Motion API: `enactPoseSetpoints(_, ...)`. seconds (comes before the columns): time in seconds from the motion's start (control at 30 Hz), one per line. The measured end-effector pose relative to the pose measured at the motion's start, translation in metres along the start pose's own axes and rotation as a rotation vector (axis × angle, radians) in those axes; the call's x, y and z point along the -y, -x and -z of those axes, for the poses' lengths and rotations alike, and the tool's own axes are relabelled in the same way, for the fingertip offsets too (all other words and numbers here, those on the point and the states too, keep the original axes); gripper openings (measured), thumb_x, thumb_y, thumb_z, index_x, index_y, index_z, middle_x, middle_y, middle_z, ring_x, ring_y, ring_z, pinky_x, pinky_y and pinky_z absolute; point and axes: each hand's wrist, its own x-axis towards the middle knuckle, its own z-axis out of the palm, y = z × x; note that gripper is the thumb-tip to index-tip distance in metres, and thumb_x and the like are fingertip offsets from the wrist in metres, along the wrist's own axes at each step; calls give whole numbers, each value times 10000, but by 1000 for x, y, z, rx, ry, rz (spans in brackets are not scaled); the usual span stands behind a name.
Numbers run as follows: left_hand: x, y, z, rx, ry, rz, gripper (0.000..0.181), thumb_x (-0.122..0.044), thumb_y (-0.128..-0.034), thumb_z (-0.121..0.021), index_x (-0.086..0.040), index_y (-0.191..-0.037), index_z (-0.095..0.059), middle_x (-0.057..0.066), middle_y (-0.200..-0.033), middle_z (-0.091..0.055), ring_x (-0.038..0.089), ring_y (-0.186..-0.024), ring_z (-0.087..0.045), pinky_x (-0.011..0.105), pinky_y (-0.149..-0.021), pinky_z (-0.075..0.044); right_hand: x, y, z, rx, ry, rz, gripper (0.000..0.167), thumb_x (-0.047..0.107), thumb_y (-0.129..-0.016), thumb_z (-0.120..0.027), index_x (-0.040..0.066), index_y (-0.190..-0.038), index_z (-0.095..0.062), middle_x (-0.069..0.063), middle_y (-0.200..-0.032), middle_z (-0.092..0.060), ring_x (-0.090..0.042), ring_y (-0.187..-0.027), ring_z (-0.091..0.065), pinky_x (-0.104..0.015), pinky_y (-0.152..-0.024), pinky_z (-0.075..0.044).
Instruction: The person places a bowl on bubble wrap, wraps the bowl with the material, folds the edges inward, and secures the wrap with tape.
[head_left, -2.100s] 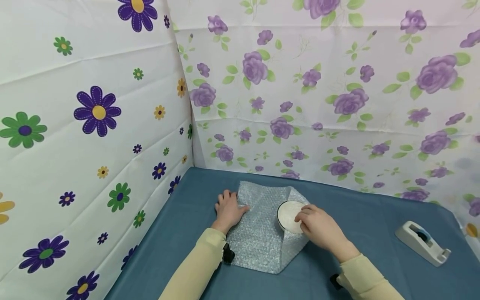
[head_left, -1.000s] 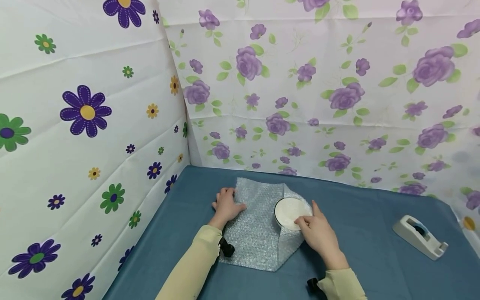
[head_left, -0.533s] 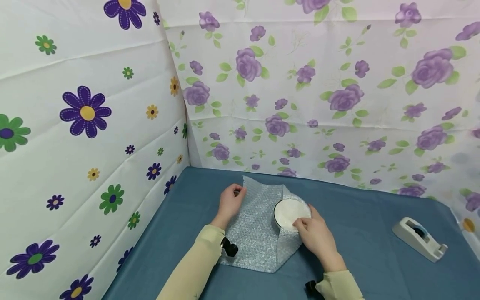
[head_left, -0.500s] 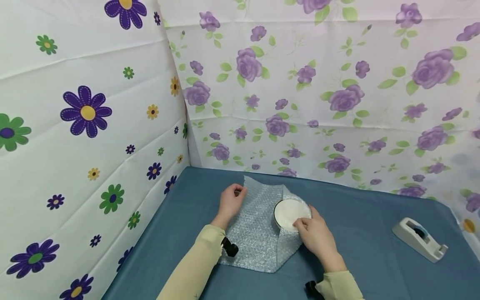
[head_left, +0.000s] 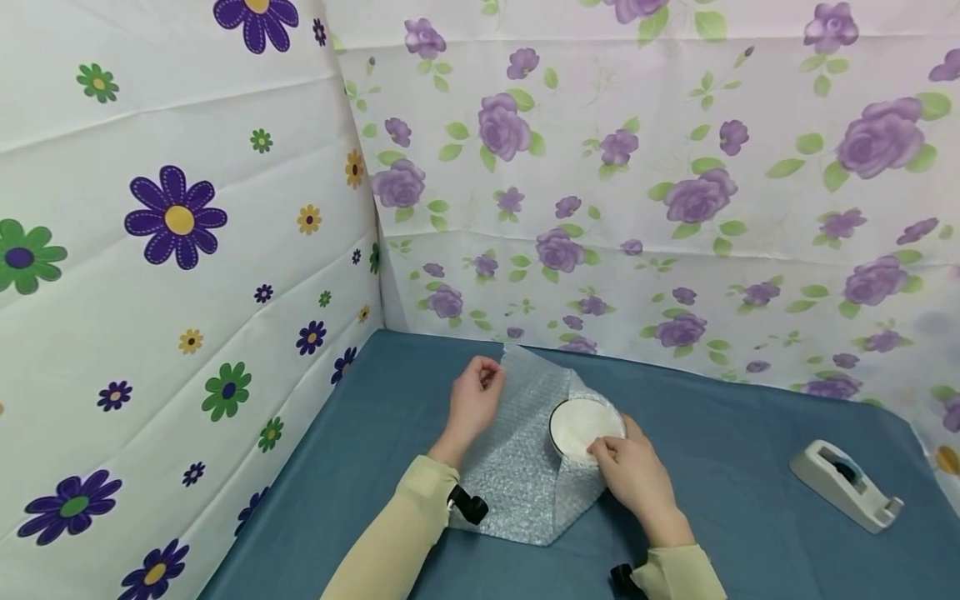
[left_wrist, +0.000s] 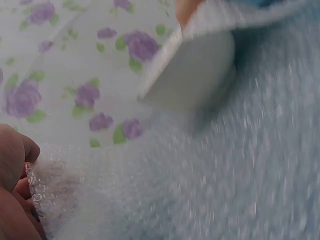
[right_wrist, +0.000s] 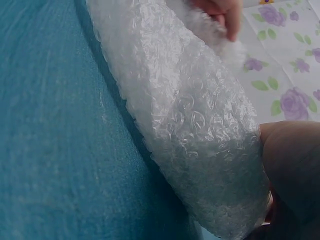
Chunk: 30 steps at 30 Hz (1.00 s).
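Note:
A sheet of bubble wrap lies on the blue cloth, its right part folded up against a white bowl with a dark rim. My left hand pinches the sheet's far left edge and holds it raised off the table. In the left wrist view the lifted bubble wrap shows between thumb and fingers. My right hand grips the bowl's right side, with the thumb over the rim and the folded bubble wrap under the fingers. The bowl's outer right side is hidden by the wrap.
A white tape dispenser stands on the blue tablecloth at the right. Flower-printed curtains hang behind and to the left of the table. Black wrist cameras sit at both sleeves.
My left hand has gone from resting flat on the wrap's left edge to pinching that edge, lifting it and moving it rightward. My right hand has shifted its hold on the bowl's right rim.

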Motion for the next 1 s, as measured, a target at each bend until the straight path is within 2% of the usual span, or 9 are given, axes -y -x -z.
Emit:
enactPoseSetpoints(0.1, -15, 5, -3, 28, -9, -49, 115, -216, -1110, -625, -103, -1118, -645, 39, -827, -729, 117, -674, -582, 356, -678, -483, 0, 0, 0, -3, -1, 0, 400, 284, -1126, -489, 162, -1047, -862, -303, -1681, -313, -559, -1500, -348, -717, -1129, -390)
enactPoseSetpoints(0.23, -32, 15, -9, 84, -79, -163, 112, -224, -1136, -582, -134, -1175, -637, -39, -891, -781, 49, -453, -358, 261, -507, -347, 0, -1, 0, -6, -3, 5, 397, 287, -1127, -493, 159, -1048, -861, -311, -1677, -316, -559, -1497, -353, -715, -1125, -396)
enactPoseSetpoints(0.33, -40, 22, -13, 116, -116, -240, 137, -209, -1144, -564, -140, -1227, -649, -19, -1175, -801, 139, -395, -385, 268, -429, -340, 1, -1, 0, -6, -2, 8, 398, 288, -1128, -494, 155, -1045, -860, -316, -1673, -319, -554, -1498, -357, -707, -1120, -408)
enactPoseSetpoints(0.4, -40, 23, -16, 119, -122, -240, 176, -211, -1138, -577, -128, -1277, -645, 12, -1274, -770, 197, -508, -587, 296, -466, -452, 1, 0, 0, -6, -2, 9, 398, 288, -1129, -494, 155, -1044, -859, -316, -1673, -321, -546, -1504, -354, -700, -1118, -414)
enactPoseSetpoints(0.47, -35, 22, -18, 88, -146, -186, 239, -228, -1119, -614, -121, -1332, -627, 47, -1338, -734, 255, -792, -738, 379, -626, -575, 2, 0, 0, -7, -5, 9, 396, 288, -1129, -496, 154, -1045, -859, -313, -1674, -323, -539, -1510, -349, -696, -1121, -415)
enactPoseSetpoints(0.57, -17, 14, -18, 4, -215, -66, 399, -237, -1069, -691, -104, -1425, -572, 104, -1432, -628, 320, -1222, -675, 509, -878, -587, 2, 0, 0, -4, -9, 8, 395, 288, -1127, -495, 152, -1048, -858, -311, -1677, -317, -539, -1514, -341, -700, -1117, -416)
enactPoseSetpoints(0.73, 17, 1, -7, -97, -337, 132, 608, -222, -1007, -767, -39, -1522, -500, 223, -1525, -466, 411, -1370, -493, 625, -1065, -449, 2, 0, -1, -4, 2, 4, 389, 283, -1123, -503, 141, -1052, -858, -317, -1675, -316, -538, -1511, -350, -695, -1108, -429)
enactPoseSetpoints(0.87, 33, -4, 4, -17, -314, 308, 650, -283, -1025, -741, 17, -1545, -493, 291, -1529, -430, 470, -1428, -411, 645, -1117, -410, 2, -1, -1, -17, 4, 6, 387, 278, -1122, -504, 145, -1040, -858, -313, -1661, -345, -521, -1509, -365, -683, -1105, -439)
enactPoseSetpoints(1.0, 39, -6, 11, 103, -278, 390, 635, -323, -1046, -702, 54, -1525, -523, 297, -1528, -477, 490, -1437, -430, 629, -1103, -456, 3, -1, -3, -23, -9, -4, 391, 280, -1118, -499, 170, -989, -851, -295, -1644, -387, -498, -1502, -391, -665, -1093, -458)
